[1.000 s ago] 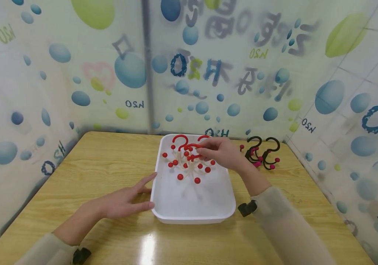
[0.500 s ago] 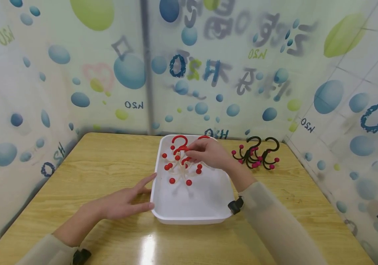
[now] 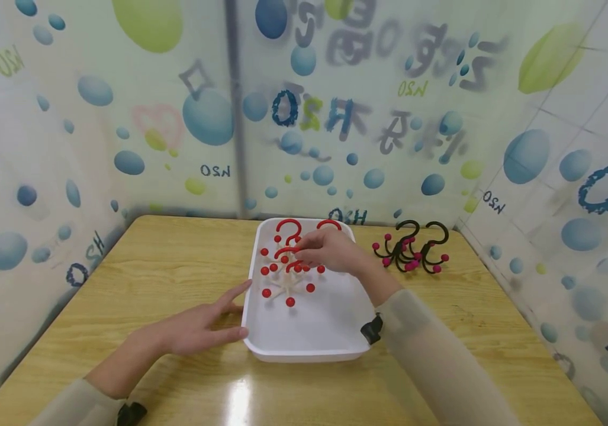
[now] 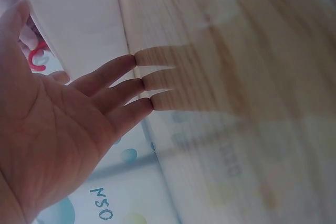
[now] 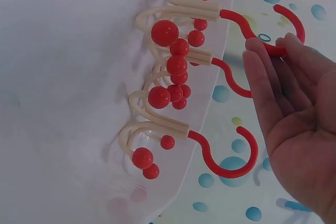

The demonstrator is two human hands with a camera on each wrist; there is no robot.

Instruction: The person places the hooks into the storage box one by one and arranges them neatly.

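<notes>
Right hand [image 3: 333, 251] over white tray [image 3: 309, 331], fingers [image 5: 268, 85] pinching red hook of one cream-and-red hanger [image 3: 285, 269]; hangers lie in tray's far half. Left hand [image 3: 197, 325] flat, fingers straight, on table [image 3: 149, 278], touching tray's left rim. Black hangers [image 3: 415, 248] on table right of tray.

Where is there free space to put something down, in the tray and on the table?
The near half of the white tray is bare; its far half is crowded with red hooks under the right hand. The table is bare beyond the left hand. Black hooks fill the far right corner.
</notes>
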